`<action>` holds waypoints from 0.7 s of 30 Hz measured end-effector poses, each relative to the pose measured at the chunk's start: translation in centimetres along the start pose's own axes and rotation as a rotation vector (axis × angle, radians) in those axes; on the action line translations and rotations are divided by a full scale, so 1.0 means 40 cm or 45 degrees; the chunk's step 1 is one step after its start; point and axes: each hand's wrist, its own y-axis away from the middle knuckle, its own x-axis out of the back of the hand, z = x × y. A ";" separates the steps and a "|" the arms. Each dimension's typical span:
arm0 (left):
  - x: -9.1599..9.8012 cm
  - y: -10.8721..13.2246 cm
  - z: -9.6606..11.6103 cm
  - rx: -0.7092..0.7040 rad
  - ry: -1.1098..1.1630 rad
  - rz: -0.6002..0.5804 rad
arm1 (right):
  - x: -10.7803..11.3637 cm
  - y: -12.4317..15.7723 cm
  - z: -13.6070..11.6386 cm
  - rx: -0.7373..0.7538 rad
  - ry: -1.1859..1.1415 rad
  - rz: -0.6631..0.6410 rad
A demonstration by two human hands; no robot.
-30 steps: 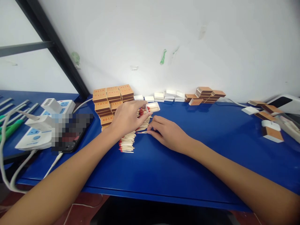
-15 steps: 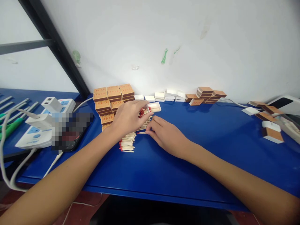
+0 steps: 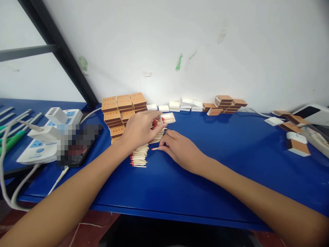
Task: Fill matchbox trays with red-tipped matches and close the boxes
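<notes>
Holding a white tray (image 3: 170, 116) in slightly parted fingers of the left hand (image 3: 140, 127); pinching a match (image 3: 154, 149) in closed fingertips of the right hand (image 3: 181, 149), near the matchstick pile (image 3: 139, 156).

1. Left forearm (image 3: 84, 187) slants from the near left toward the far middle.
2. Left hand (image 3: 141, 128) is back-up, thumb and fingers curved rightward in a grip.
3. Right forearm (image 3: 246, 187) enters from the near right.
4. Right hand (image 3: 180, 150), slightly nearer, pinches leftward.
</notes>
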 end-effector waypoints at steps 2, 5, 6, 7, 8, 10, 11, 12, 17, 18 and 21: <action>0.002 0.000 -0.002 -0.002 -0.005 -0.020 | 0.011 0.004 0.008 -0.006 0.005 0.005; 0.003 0.000 -0.004 -0.026 0.007 -0.048 | 0.045 0.011 0.030 0.011 0.028 0.096; 0.003 0.000 -0.004 -0.038 0.021 -0.057 | 0.059 0.013 0.040 0.008 0.045 0.151; 0.003 0.001 -0.004 -0.053 0.038 -0.069 | 0.072 0.013 0.051 -0.005 0.067 0.216; 0.002 0.001 -0.002 -0.072 0.058 -0.080 | 0.083 0.013 0.062 -0.027 0.093 0.285; -0.001 0.003 0.002 -0.105 0.104 -0.095 | 0.098 0.011 0.082 -0.075 0.146 0.403; -0.002 0.004 0.005 -0.119 0.129 -0.094 | 0.100 0.009 0.090 -0.091 0.169 0.437; -0.004 0.005 0.008 -0.130 0.156 -0.089 | 0.100 0.008 0.096 -0.100 0.189 0.450; -0.005 0.005 0.013 -0.162 0.205 -0.074 | 0.094 0.008 0.094 -0.100 0.238 0.433; -0.004 0.004 0.012 -0.146 0.192 -0.078 | 0.096 0.008 0.089 -0.094 0.229 0.447; 0.003 0.000 0.005 -0.076 0.137 -0.062 | 0.097 0.011 0.066 -0.033 0.160 0.481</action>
